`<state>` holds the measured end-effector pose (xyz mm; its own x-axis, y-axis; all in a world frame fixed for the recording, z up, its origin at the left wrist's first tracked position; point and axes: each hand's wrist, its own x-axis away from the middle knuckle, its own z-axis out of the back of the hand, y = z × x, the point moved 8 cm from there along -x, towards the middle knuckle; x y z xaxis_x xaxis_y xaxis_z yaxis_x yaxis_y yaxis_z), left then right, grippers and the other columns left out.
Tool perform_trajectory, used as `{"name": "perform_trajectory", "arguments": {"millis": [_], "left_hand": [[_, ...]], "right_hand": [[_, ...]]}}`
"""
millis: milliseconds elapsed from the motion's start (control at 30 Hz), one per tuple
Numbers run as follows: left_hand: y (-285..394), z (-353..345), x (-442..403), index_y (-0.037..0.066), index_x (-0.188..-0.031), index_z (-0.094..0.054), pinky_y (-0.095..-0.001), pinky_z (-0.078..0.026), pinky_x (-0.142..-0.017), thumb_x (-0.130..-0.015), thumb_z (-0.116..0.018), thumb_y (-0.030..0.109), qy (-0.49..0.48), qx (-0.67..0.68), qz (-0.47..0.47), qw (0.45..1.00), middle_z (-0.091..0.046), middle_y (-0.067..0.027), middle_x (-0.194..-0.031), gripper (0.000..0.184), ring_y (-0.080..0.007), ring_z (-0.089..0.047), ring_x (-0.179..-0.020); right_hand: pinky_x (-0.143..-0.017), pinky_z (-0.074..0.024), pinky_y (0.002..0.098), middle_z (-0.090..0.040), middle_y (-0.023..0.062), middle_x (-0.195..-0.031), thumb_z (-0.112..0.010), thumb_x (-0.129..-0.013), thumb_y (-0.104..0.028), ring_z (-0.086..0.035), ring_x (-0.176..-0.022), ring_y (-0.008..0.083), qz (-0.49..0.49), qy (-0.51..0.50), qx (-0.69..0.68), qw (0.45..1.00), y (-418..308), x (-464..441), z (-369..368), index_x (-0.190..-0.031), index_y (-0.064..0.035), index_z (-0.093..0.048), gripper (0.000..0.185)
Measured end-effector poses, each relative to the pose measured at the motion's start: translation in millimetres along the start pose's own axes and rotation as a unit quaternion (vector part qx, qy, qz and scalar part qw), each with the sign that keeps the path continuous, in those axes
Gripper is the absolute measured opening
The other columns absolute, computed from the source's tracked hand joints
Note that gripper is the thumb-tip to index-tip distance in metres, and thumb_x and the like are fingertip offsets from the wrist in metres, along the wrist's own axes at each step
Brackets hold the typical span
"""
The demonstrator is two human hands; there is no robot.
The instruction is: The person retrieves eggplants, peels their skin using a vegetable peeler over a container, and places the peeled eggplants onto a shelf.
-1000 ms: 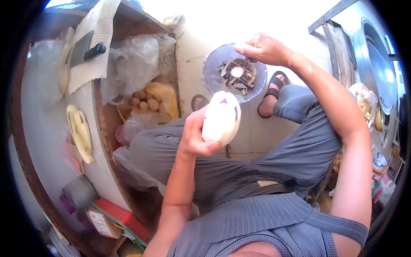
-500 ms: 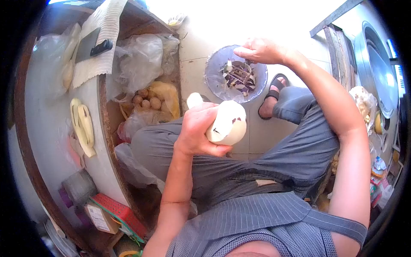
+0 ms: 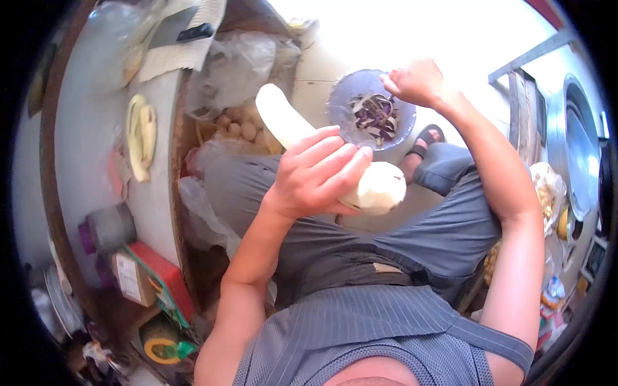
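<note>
A long, pale peeled eggplant (image 3: 283, 119) lies across my left hand (image 3: 318, 172), whose fingers are wrapped round its middle. Its thick end points right and shows a few small dark marks. My right hand (image 3: 417, 83) is closed above the right rim of a lined waste bin (image 3: 341, 103). Something thin and dark shows by its thumb, too small to name. Purple and white peelings (image 3: 374, 119) lie inside the bin. Peeled eggplants (image 3: 141, 138) rest on the counter to the left.
Under the counter (image 3: 154, 206) are clear plastic bags (image 3: 241, 61) and round brown produce (image 3: 241, 125). A knife with a black handle (image 3: 194, 32) lies on a cloth at upper left. A red basket (image 3: 168, 283) stands lower left; a large metal basin (image 3: 576, 154) is at right.
My left hand has turned the eggplant, so more of its length shows at upper left. My right hand has closed more tightly and shifted slightly. The whole view has moved a little.
</note>
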<state>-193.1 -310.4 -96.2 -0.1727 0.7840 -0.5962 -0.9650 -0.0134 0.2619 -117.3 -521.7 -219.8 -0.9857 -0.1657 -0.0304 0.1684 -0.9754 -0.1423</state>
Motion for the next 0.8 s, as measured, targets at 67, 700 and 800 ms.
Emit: {"name": "perform_trajectory", "arguments": {"millis": [67, 700, 800], "left_hand": [[13.7, 11.1, -3.3, 0.004, -0.11, -0.068, -0.0439, -0.055, -0.092, -0.08, -0.069, 0.048, 0.023, -0.096, -0.1, 0.99, -0.068, -0.0073, -0.091, 0.054, -0.024, -0.068, -0.085], [15.8, 128.0, -24.1, -0.001, -0.111, -0.06, -0.0416, -0.048, -0.067, -0.063, -0.08, 0.038, -0.1, -0.178, 0.108, 0.973, -0.059, -0.0116, -0.079, 0.065, -0.0307, -0.059, -0.07], [-38.1, 162.1, -11.2, 0.002, -0.113, -0.061, -0.0413, -0.05, -0.074, -0.065, -0.08, 0.038, -0.163, -0.3, 0.111, 0.933, -0.063, -0.0117, -0.084, 0.063, -0.0316, -0.061, -0.076]], "right_hand": [[-0.064, -0.0527, 0.0486, -0.068, 0.0188, -0.069, -0.048, -0.099, -0.041, -0.067, -0.065, 0.0384, 0.042, 0.066, -0.017, 0.997, -6.8, 1.5, 19.2, -0.069, -0.0055, -0.071, 0.052], [-0.048, -0.0431, 0.0423, -0.057, 0.0154, -0.055, -0.052, -0.102, -0.022, -0.058, -0.048, 0.0326, 0.047, 0.152, -0.219, 0.963, -15.5, 32.7, 86.1, -0.073, -0.0002, -0.066, 0.039], [-0.052, -0.0438, 0.0423, -0.056, 0.0161, -0.052, -0.049, -0.103, -0.031, -0.057, -0.047, 0.0303, -0.002, 0.145, -0.246, 0.959, -22.7, 33.8, 87.0, -0.06, 0.0019, -0.061, 0.056]]}}
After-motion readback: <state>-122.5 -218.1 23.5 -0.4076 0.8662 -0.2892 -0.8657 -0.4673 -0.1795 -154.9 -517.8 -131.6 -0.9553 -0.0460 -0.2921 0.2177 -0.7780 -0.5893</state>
